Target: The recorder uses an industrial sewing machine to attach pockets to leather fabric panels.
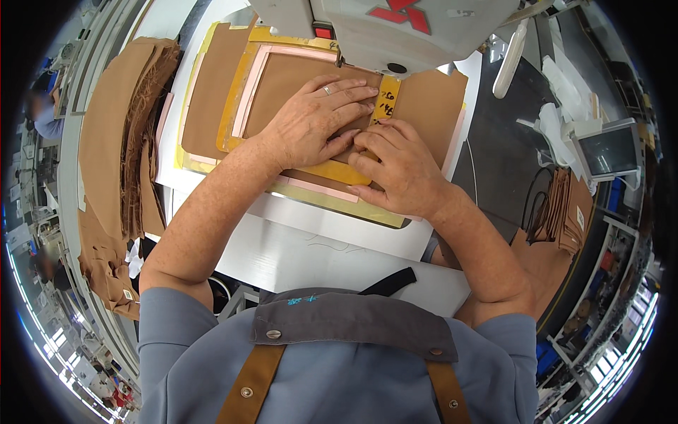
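A brown fabric piece (300, 69) lies within a flat yellow frame (235, 106), edged inside by pale pink strips (253, 90). My left hand (302, 121) rests flat on the fabric, fingers stretched to the right and a ring on one of them. Close beside its fingertips, my right hand (404, 168) bends its fingers over the frame's near right corner. The right thumb sits on the near side of the yellow strip, the other fingers on the far side. Part of that corner is hidden beneath the right hand.
A light machine head (417, 32) overhangs the frame's far side. Stacked brown fabric pieces (116, 134) lie at the left. More folded brown pieces (565, 212) hang at the right, below a small screen (611, 152). Loose thread lies on the white table (296, 244).
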Demonstrator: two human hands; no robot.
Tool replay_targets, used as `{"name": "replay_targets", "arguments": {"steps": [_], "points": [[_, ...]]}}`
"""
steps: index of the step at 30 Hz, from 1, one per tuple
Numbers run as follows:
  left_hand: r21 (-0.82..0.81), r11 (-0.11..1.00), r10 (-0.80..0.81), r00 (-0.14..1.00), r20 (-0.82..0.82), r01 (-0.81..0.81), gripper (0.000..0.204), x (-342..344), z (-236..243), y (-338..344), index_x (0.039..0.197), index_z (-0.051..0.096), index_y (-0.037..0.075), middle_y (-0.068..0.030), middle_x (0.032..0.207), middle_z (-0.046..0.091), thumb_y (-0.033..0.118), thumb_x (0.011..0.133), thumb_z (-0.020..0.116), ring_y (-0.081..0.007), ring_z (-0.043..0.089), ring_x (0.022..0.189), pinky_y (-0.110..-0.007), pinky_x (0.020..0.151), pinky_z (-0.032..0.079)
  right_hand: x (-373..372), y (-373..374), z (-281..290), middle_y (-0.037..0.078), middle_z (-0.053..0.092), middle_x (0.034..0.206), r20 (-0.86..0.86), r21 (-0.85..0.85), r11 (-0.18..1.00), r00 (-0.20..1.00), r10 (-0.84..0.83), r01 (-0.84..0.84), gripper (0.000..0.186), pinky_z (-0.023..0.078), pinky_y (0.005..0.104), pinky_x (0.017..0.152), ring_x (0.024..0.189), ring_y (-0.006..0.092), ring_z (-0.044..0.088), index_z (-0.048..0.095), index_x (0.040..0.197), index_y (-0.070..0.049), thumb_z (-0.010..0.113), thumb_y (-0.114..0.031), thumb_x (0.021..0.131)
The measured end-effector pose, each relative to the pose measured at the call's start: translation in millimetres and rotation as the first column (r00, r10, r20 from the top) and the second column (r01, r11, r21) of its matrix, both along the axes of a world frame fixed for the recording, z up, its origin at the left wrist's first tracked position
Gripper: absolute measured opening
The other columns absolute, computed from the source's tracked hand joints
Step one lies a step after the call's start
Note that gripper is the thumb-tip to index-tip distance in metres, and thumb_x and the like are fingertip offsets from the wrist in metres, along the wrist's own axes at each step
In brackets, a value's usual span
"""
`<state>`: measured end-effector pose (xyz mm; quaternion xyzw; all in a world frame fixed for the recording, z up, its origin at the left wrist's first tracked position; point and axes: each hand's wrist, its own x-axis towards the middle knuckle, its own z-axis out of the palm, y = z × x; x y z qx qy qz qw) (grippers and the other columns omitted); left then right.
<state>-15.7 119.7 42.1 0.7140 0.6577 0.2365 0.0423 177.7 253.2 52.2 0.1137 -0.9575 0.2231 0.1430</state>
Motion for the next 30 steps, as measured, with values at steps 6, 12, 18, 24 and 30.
{"name": "replay_targets", "arguments": {"steps": [6,12,18,24,30], "points": [[-0.064,0.997,-0.035,0.999,0.002,0.035,0.043,-10.1,-2.2,5.2,0.129,0.065,0.010,-0.0065,0.148,0.058,0.020,0.088,0.070,-0.0253,0.047,0.143,-0.053,0.124,0.031,0.0,0.1,-2.3,0.011,0.062,0.119,-0.014,-0.015,1.000,1.000,0.011,-0.011,0.039,0.041,0.0491,0.111,0.116,0.0286,0.059,0.066,0.105,-0.008,0.082,-0.032,0.078],[-0.031,0.998,-0.058,0.998,-0.015,0.058,0.045,-14.5,-4.8,9.6,0.132,0.065,0.011,-0.0068,0.148,0.057,0.023,0.089,0.069,-0.0248,0.048,0.143,-0.052,0.123,0.032,-2.7,3.4,-1.7,0.010,0.062,0.118,-0.022,0.007,1.000,1.000,-0.003,0.003,0.037,0.041,0.0474,0.111,0.117,0.0274,0.058,0.066,0.102,-0.009,0.081,-0.034,0.080],[-0.016,1.000,-0.022,0.998,-0.055,0.022,0.045,-13.1,-3.2,12.3,0.132,0.066,0.011,-0.0059,0.148,0.058,0.023,0.089,0.070,-0.0250,0.050,0.141,-0.048,0.120,0.035,-6.2,8.8,-3.7,0.009,0.062,0.118,-0.037,0.020,1.000,0.999,-0.006,0.006,0.036,0.042,0.0474,0.110,0.116,0.0271,0.058,0.065,0.103,-0.010,0.080,-0.034,0.081],[0.022,1.000,-0.010,0.995,-0.099,0.012,0.042,-10.0,-1.2,15.4,0.130,0.067,0.009,-0.0058,0.144,0.060,0.019,0.090,0.070,-0.0253,0.054,0.136,-0.045,0.115,0.039,-10.2,15.0,-6.4,0.009,0.063,0.117,-0.078,0.027,1.000,0.997,-0.010,0.012,0.036,0.042,0.0469,0.110,0.116,0.0268,0.059,0.065,0.103,-0.010,0.081,-0.033,0.080],[0.061,0.998,0.031,0.997,-0.064,-0.027,0.034,-6.6,1.0,23.3,0.121,0.071,0.006,-0.0081,0.136,0.065,0.011,0.087,0.070,-0.0252,0.062,0.123,-0.042,0.101,0.046,-14.8,22.1,-7.6,0.008,0.063,0.117,-0.105,0.022,0.999,0.994,-0.037,0.040,0.037,0.043,0.0457,0.109,0.116,0.0266,0.059,0.065,0.104,-0.011,0.082,-0.031,0.078]]}}
